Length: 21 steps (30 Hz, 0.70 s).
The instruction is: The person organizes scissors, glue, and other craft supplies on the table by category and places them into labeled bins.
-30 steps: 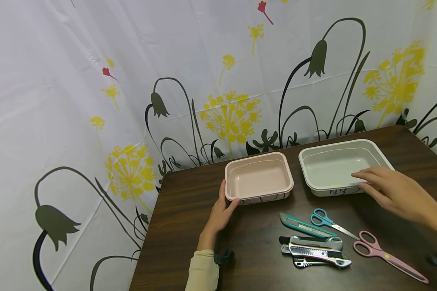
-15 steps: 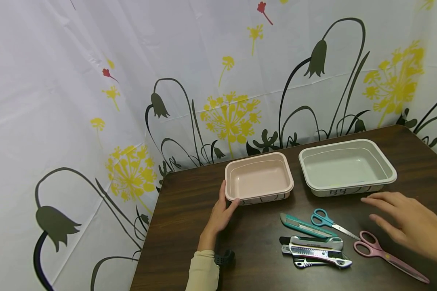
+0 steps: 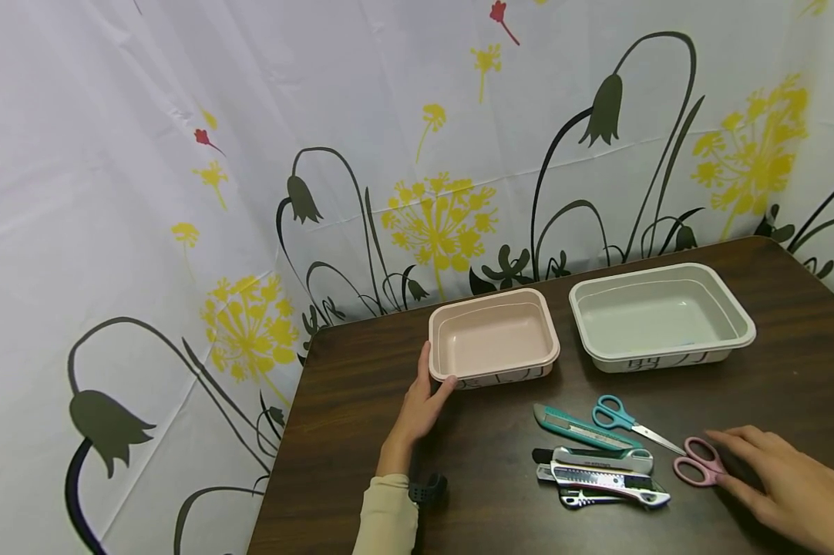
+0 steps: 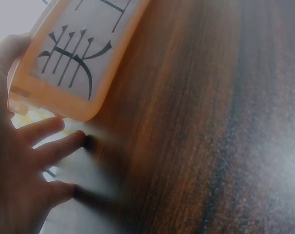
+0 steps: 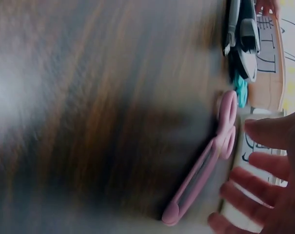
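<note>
My left hand (image 3: 415,412) rests at the near left corner of the pink plastic bin (image 3: 493,335), thumb at the front and fingers along the side. In the left wrist view several fingers (image 4: 59,146) are spread loosely below the bin's lettered side (image 4: 71,58). My right hand (image 3: 788,482) hovers over the pink scissors (image 3: 697,462), with thumb and forefinger either side of the handle loops. The right wrist view has the scissors (image 5: 206,161) lying flat on the table, apart from the spread fingers; in the head view that hand hides their blades.
A pale green bin (image 3: 660,316) stands at the back right. Blue-handled scissors (image 3: 614,416), a teal box cutter (image 3: 583,428) and several grey box cutters (image 3: 600,474) lie left of the pink scissors. A flowered curtain (image 3: 361,116) hangs behind the table (image 3: 361,370).
My right hand has moved from over the green bin's front edge down toward me, to the pink scissors. The left hand has stayed at the pink bin.
</note>
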### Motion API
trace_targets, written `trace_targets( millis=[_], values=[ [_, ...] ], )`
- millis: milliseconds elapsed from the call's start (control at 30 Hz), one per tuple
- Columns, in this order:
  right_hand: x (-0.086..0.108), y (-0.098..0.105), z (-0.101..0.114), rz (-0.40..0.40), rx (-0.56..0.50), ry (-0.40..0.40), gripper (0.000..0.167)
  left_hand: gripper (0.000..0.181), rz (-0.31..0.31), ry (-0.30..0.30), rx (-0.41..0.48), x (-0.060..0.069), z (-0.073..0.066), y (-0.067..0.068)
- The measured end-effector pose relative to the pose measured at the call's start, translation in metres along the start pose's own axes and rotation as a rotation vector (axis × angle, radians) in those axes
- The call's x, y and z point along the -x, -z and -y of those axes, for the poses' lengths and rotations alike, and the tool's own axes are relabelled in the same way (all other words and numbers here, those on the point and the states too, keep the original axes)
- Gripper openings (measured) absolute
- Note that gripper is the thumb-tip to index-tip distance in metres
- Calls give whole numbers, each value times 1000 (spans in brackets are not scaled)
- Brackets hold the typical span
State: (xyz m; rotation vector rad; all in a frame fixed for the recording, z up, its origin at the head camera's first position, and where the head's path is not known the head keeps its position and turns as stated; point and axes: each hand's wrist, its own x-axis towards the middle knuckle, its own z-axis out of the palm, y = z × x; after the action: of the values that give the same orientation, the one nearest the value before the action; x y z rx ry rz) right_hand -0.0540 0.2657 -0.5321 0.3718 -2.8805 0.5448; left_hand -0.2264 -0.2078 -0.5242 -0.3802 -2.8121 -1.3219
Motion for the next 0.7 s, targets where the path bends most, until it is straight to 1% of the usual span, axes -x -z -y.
trace_targets(
  millis=[67, 200, 333, 467, 600, 700],
  values=[
    [2, -2, 0, 23, -7, -31, 59, 84, 1, 2, -2, 0, 0, 0],
    [5, -4, -1, 94, 3, -66, 66, 84, 6, 6, -4, 1, -1, 1],
    [6, -5, -4, 153, 24, -83, 69, 84, 10, 7, -2, 1, -2, 1],
    [9, -9, -5, 152, 40, -79, 64, 84, 11, 9, 6, 2, -4, 1],
    [11, -12, -8, 98, 53, -34, 52, 84, 9, 11, 5, 1, -4, 1],
    [11, -12, -9, 84, 61, -2, 45, 84, 8, 13, 2, 2, -5, 2]
  ],
)
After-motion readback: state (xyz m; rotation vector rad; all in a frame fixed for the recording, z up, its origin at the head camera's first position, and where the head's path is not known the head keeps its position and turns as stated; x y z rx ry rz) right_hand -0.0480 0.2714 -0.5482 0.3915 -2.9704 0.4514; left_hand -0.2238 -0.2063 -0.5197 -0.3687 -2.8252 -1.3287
